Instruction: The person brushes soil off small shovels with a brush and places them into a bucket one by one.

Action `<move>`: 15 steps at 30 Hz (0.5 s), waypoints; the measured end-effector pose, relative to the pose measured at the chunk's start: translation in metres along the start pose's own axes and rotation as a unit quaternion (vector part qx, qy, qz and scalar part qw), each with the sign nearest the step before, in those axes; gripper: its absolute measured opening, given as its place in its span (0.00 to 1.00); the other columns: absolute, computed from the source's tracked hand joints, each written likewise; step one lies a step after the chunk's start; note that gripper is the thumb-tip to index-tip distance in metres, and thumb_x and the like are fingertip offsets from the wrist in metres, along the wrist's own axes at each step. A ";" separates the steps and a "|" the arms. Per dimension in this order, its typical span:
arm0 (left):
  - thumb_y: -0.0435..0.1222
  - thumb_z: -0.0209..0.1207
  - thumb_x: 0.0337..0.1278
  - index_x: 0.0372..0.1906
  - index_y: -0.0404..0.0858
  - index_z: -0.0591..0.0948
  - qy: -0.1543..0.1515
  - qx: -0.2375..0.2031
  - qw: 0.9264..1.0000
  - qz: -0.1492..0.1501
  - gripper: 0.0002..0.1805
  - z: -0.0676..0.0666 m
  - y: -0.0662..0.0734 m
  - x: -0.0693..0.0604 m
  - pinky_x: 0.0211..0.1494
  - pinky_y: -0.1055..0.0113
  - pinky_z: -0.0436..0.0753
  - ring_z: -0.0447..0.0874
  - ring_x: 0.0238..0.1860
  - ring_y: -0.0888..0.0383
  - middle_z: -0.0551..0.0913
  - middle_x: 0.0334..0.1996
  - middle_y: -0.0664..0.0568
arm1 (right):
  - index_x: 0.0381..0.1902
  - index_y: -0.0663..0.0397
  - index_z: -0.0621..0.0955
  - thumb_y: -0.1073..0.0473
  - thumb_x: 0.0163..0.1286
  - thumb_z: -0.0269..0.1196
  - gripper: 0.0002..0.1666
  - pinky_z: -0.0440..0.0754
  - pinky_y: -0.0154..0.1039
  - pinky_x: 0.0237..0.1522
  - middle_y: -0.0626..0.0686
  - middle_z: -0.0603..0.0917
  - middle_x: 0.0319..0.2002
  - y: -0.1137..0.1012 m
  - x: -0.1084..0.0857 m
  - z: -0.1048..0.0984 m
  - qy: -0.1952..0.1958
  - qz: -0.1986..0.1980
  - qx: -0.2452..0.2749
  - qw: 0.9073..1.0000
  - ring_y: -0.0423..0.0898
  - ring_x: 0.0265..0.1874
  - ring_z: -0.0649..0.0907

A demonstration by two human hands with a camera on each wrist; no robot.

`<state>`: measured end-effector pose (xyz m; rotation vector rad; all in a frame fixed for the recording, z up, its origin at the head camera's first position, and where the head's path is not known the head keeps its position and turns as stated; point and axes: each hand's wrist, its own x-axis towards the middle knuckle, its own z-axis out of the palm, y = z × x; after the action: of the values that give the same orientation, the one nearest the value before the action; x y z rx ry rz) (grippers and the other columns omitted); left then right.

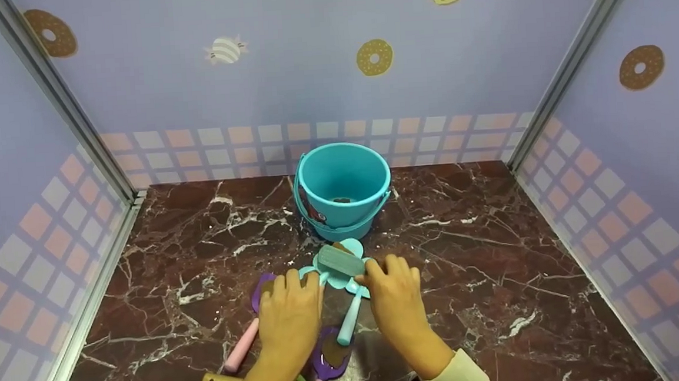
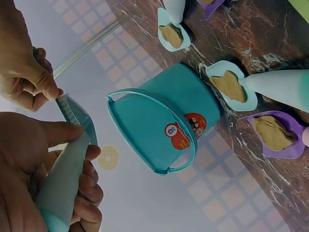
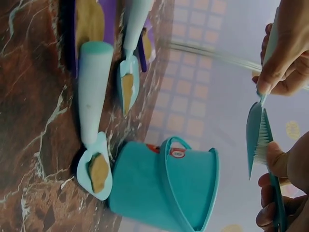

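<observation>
We see the left grip closed round the handle of a shovel, the blade ahead of its fingers. The right grip holds a brush, bristles facing that blade; whether they touch we cannot tell. Both are raised over the tabletop, nearer us than the bucket. Loaded shovels lie toward the tabletop's near edge.

A turquoise bucket stands upright before a lilac wall.
</observation>
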<state>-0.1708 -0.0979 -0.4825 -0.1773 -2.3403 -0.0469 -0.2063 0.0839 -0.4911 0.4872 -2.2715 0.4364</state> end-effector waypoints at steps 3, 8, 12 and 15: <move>0.44 0.72 0.54 0.33 0.39 0.81 0.005 -0.001 1.000 0.001 0.14 0.002 0.000 0.000 0.21 0.57 0.72 0.76 0.26 0.48 0.76 0.27 0.45 | 0.31 0.51 0.76 0.45 0.58 0.69 0.18 0.58 0.41 0.27 0.50 0.70 0.25 0.003 0.000 0.002 0.001 0.006 -0.001 1.000 0.48 0.25 0.69; 0.42 0.72 0.53 0.33 0.38 0.81 0.011 0.003 1.000 0.008 0.13 0.006 -0.001 0.000 0.21 0.56 0.72 0.76 0.26 0.47 0.76 0.27 0.45 | 0.31 0.51 0.75 0.45 0.61 0.66 0.17 0.58 0.42 0.28 0.50 0.70 0.26 0.008 0.002 0.001 -0.005 0.020 -0.003 1.000 0.48 0.26 0.69; 0.42 0.75 0.49 0.33 0.39 0.81 0.010 0.010 1.000 0.006 0.15 0.007 -0.003 -0.002 0.22 0.56 0.73 0.76 0.26 0.47 0.75 0.27 0.45 | 0.32 0.52 0.74 0.45 0.62 0.64 0.17 0.57 0.41 0.29 0.50 0.69 0.27 0.010 0.005 -0.001 -0.003 0.027 0.010 1.000 0.48 0.27 0.69; 0.43 0.76 0.47 0.33 0.40 0.81 0.007 0.011 1.000 0.004 0.16 0.007 -0.004 -0.002 0.23 0.55 0.74 0.76 0.26 0.47 0.75 0.27 0.45 | 0.32 0.52 0.75 0.43 0.62 0.63 0.19 0.58 0.41 0.28 0.50 0.68 0.26 0.006 0.004 -0.003 0.010 0.013 0.020 1.000 0.48 0.26 0.69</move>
<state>-0.1753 -0.1012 -0.4887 -0.1747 -2.3244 -0.0193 -0.2098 0.0897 -0.4869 0.4718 -2.2553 0.4987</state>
